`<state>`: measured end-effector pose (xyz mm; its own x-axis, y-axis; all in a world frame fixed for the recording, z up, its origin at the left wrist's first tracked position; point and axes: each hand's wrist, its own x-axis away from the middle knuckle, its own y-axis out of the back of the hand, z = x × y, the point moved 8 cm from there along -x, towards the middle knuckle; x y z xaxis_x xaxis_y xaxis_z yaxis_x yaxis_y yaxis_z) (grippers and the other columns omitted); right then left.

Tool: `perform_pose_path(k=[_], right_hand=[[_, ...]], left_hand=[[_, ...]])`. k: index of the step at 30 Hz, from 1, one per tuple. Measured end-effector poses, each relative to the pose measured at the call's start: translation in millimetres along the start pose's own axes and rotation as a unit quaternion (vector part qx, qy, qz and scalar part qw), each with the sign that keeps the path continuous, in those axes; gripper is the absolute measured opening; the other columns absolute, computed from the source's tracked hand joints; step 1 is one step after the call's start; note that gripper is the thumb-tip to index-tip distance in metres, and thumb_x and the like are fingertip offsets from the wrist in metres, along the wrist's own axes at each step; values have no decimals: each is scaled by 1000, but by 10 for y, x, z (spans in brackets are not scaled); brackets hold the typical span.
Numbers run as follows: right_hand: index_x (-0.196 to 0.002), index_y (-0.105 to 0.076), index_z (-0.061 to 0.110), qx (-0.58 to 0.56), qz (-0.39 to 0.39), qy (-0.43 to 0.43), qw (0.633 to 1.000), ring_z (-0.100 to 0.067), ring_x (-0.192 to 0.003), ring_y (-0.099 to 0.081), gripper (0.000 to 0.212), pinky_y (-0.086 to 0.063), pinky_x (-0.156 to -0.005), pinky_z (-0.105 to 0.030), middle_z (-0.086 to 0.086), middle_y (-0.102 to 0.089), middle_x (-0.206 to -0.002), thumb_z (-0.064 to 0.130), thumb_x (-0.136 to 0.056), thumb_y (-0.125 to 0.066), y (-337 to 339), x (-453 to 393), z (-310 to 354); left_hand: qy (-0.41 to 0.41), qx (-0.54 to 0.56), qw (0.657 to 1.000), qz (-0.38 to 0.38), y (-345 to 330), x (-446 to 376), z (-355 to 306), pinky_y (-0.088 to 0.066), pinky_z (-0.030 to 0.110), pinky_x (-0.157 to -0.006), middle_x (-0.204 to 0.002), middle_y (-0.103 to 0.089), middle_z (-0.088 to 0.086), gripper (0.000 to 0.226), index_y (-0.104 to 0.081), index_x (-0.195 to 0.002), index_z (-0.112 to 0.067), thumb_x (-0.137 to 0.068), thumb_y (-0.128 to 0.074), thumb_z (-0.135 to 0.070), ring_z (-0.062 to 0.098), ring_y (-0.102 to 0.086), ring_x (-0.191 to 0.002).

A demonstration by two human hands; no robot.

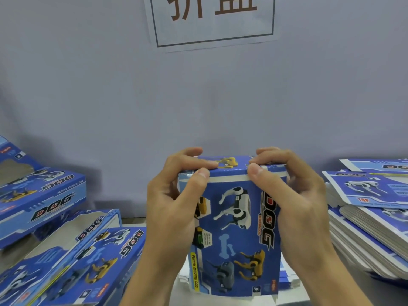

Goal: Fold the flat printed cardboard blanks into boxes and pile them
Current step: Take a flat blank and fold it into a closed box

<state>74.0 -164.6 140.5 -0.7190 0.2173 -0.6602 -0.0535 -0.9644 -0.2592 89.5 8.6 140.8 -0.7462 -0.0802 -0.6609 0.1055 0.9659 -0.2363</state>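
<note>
I hold a blue printed box [234, 228] with robot dogs and "DOG" lettering upright in the middle of the view. My left hand [174, 206] grips its left side, with the thumb on the front near the top edge and the fingers curled over the top flap. My right hand [291, 202] grips the right side the same way, thumb and fingers pinching the top flap. A pile of folded boxes [66, 250] lies at the left. A stack of flat blanks [371, 217] lies at the right.
A grey-blue wall [198, 96] stands close behind, with a paper sign [212, 21] on it. More flat blanks [287, 281] lie on the table under the held box.
</note>
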Motion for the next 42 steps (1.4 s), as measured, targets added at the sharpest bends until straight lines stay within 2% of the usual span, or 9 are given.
perform_pose_path(k=[3,7,15,19,22,26,32,38,42], right_hand=[[-83,-69,24,4,12,10,1000,-31,-102,-66,18,-59,-68,-40,7,-65,-109,41,-75,-70,9,-7,-6],[-104,-72,33,-13,88,30,996,-22,-111,-67,27,-59,-78,-33,7,-64,-126,31,-77,-75,-117,14,57],[-73,-76,28,-30,54,-5,998,-25,-120,-62,8,-56,-87,-57,8,-66,-124,21,-70,-75,-12,-20,-26],[-79,-78,31,-34,43,6,998,-29,-120,-61,11,-58,-84,-54,6,-65,-125,26,-70,-75,-12,-25,-6],[-90,-78,38,-23,38,22,999,-30,-123,-60,22,-50,-97,-57,6,-65,-126,27,-72,-75,-27,-32,24],[-71,-77,30,-32,44,7,998,-25,-119,-62,10,-54,-89,-60,9,-67,-121,20,-68,-76,-11,-26,7],[-64,-76,26,-29,32,-21,999,-30,-116,-64,10,-54,-88,-60,4,-68,-121,16,-66,-76,27,-11,-61],[-105,-72,32,-24,42,-1,999,-27,-105,-70,32,-61,-78,-47,8,-71,-114,19,-76,-76,-56,-9,1],[-118,-62,43,79,7,27,996,-6,-120,-59,48,-52,-95,-39,18,-64,-125,36,-73,-77,-72,-11,47]], left_hand=[[4,-27,999,36,-33,17,-41,-60,34,-62,-128,-61,-12,21,-71,-90,-29,-73,-74,-41,26,-70,-106],[4,-74,997,32,33,-25,-106,-60,27,-63,-123,-63,-16,31,-68,-88,-34,-67,-90,-39,18,-74,-93],[-3,-31,1000,4,42,-16,-72,-61,28,-64,-120,-69,-7,20,-71,-76,-18,-62,-79,-31,21,-73,-99],[-9,-53,998,12,28,-6,-85,-61,29,-66,-126,-66,-11,23,-73,-83,-26,-68,-87,-37,21,-71,-105],[-28,-38,999,27,15,-13,-106,-60,26,-69,-129,-64,-10,19,-77,-87,-31,-72,-84,-40,17,-70,-108],[-17,3,999,32,48,-32,-57,-61,29,-72,-131,-64,-4,8,-78,-72,-27,-70,-79,-35,24,-70,-108],[-20,-56,998,36,58,-25,-71,-59,47,-82,-129,-65,-10,33,-78,-70,-29,-60,-85,-60,28,-65,-118],[-17,-87,995,41,93,-26,-88,-62,35,-67,-133,-61,-17,25,-75,-95,-31,-72,-83,-36,21,-73,-100],[-20,-81,995,-48,240,-58,-86,-62,37,-60,-105,-74,-6,26,-75,-89,-29,-66,-81,-40,20,-76,-81]])
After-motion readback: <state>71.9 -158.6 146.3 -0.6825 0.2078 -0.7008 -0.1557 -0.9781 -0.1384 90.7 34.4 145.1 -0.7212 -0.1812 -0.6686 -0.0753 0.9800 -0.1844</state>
